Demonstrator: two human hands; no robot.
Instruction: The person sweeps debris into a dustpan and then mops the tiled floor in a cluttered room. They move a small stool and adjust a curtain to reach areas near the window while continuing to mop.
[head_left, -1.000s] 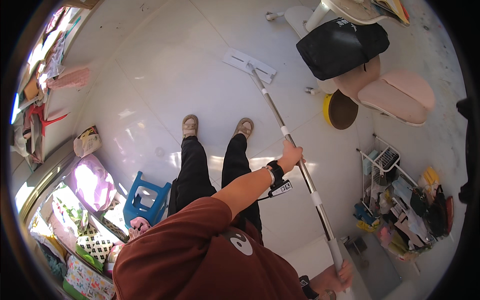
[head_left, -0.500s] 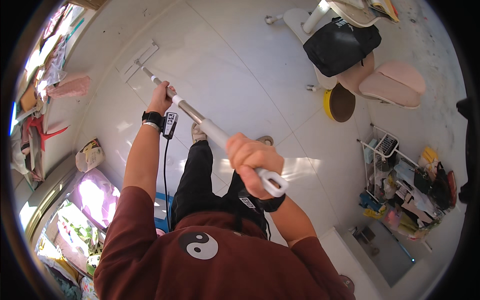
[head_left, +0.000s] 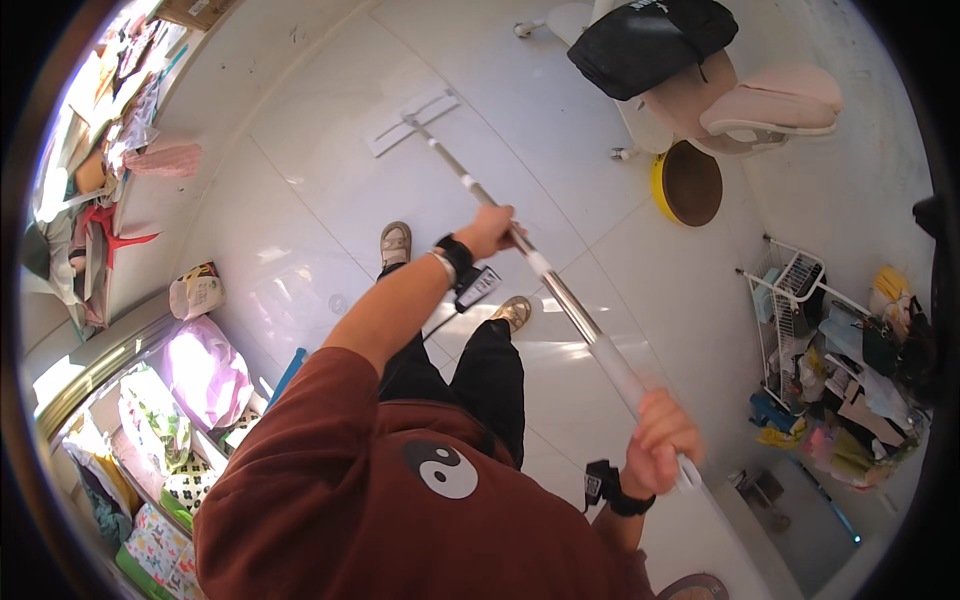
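Note:
A flat mop (head_left: pixel 575 308) with a long silver-and-white pole runs slantwise across the view. Its pale rectangular head (head_left: pixel 413 122) lies flat on the tiled floor, ahead of my feet. My left hand (head_left: pixel 487 232) is wrapped round the pole about midway. Near the looped end, to the right and closer to my body, my right hand (head_left: pixel 663 440) is closed round the light grey grip; it looks slightly blurred. I wear a dark band on each wrist, with a small black box beside it.
A pink chair (head_left: pixel 770 105) with a black bag (head_left: pixel 650 45) on it stands at the far right. Below it is a round yellow-rimmed brown object (head_left: pixel 688 184). A white wire cart (head_left: pixel 770 320) and piled clothes (head_left: pixel 860 370) are on the right. A purple bag (head_left: pixel 205 370) sits at the left.
The mop head has slid to the right across the floor. Both hands have moved right with the pole, the right hand also coming nearer my body. My feet show more fully.

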